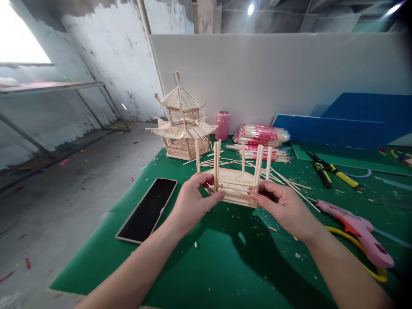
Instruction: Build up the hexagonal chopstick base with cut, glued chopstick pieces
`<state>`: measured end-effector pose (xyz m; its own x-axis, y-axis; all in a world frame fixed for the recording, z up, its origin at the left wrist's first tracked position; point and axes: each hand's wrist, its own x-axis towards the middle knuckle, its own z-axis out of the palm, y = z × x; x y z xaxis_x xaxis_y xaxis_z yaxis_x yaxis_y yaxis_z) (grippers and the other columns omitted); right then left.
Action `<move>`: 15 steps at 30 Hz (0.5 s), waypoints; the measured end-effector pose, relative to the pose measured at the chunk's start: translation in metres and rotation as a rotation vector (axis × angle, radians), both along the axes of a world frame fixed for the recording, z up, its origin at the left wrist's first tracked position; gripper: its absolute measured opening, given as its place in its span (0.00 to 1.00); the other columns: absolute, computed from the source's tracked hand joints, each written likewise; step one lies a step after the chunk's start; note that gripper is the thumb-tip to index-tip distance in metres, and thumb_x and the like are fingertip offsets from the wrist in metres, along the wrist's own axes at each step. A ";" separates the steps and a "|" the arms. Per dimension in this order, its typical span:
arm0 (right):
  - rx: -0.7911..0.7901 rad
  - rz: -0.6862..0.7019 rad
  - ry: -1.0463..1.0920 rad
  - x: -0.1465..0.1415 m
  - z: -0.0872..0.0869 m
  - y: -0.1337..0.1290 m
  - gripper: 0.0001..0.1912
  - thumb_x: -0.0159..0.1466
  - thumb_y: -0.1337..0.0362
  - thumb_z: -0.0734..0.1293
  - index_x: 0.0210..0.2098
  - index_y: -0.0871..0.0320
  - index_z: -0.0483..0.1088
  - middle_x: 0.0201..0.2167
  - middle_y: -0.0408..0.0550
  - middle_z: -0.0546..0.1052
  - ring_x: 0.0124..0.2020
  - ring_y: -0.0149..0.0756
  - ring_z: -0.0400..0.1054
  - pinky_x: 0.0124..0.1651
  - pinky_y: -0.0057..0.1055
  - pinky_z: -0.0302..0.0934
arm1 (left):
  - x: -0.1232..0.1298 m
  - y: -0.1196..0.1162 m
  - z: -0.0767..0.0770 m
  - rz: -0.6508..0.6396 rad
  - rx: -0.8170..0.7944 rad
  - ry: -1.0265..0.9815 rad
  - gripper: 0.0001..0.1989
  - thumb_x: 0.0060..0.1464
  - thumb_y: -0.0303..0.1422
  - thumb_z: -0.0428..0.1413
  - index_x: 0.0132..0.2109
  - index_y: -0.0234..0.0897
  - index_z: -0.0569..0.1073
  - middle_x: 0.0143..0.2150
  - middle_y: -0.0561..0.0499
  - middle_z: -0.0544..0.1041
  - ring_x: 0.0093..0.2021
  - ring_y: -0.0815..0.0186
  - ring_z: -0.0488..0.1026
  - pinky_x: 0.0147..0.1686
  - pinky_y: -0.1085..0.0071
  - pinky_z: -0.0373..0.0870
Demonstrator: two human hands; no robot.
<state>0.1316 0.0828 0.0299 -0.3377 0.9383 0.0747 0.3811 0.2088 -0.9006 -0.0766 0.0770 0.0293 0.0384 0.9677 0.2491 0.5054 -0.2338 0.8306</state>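
A small wooden-stick pavilion base [236, 177], with a flat many-sided floor and several upright posts, is held over the green table. My left hand [196, 199] grips its left side, thumb at the front by a post. On the right side, my right hand [283, 204] pinches the base's edge below another post. Both hands are closed on it, and some fingers are hidden behind the sticks. Loose wooden sticks [296, 185] lie behind and beside the base. Farther back stands a two-roofed stick pavilion [182, 122].
A phone [148, 209] lies at left. A pink glue gun [357, 227] with a yellow cable is at right, below the pliers [333, 169]. Behind are a pink flask [223, 125], wrapped stick bundles [262, 135] and blue boards [325, 128]. Offcuts dot the green table [106, 262].
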 end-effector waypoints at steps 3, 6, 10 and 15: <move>0.003 -0.002 0.008 0.002 0.000 0.000 0.10 0.59 0.59 0.62 0.29 0.59 0.68 0.28 0.46 0.70 0.37 0.38 0.65 0.38 0.31 0.61 | 0.002 0.000 0.001 -0.008 0.001 -0.018 0.10 0.45 0.34 0.58 0.38 0.38 0.75 0.33 0.52 0.72 0.33 0.67 0.65 0.33 0.71 0.61; 0.010 0.004 0.014 0.003 -0.002 -0.001 0.09 0.59 0.59 0.62 0.30 0.59 0.68 0.31 0.47 0.71 0.36 0.37 0.65 0.37 0.30 0.61 | 0.003 0.001 0.002 -0.016 -0.024 -0.050 0.08 0.45 0.33 0.58 0.36 0.38 0.75 0.31 0.53 0.72 0.31 0.68 0.64 0.32 0.72 0.61; 0.005 0.024 0.034 0.003 -0.003 -0.001 0.10 0.60 0.58 0.61 0.33 0.59 0.68 0.32 0.47 0.71 0.35 0.36 0.65 0.38 0.30 0.61 | 0.004 0.002 0.003 -0.005 -0.045 -0.079 0.07 0.44 0.34 0.58 0.33 0.37 0.75 0.29 0.54 0.71 0.30 0.69 0.63 0.31 0.72 0.61; 0.020 0.012 0.015 0.003 -0.003 0.000 0.10 0.60 0.58 0.61 0.29 0.59 0.67 0.30 0.46 0.70 0.34 0.35 0.64 0.38 0.31 0.61 | 0.003 0.003 0.007 -0.008 -0.097 -0.110 0.08 0.43 0.36 0.59 0.32 0.36 0.75 0.27 0.54 0.70 0.28 0.69 0.62 0.29 0.73 0.60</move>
<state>0.1349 0.0825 0.0266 -0.3474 0.9325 0.0982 0.3648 0.2309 -0.9020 -0.0731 0.0802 0.0362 0.0241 0.9872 0.1575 0.4086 -0.1535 0.8997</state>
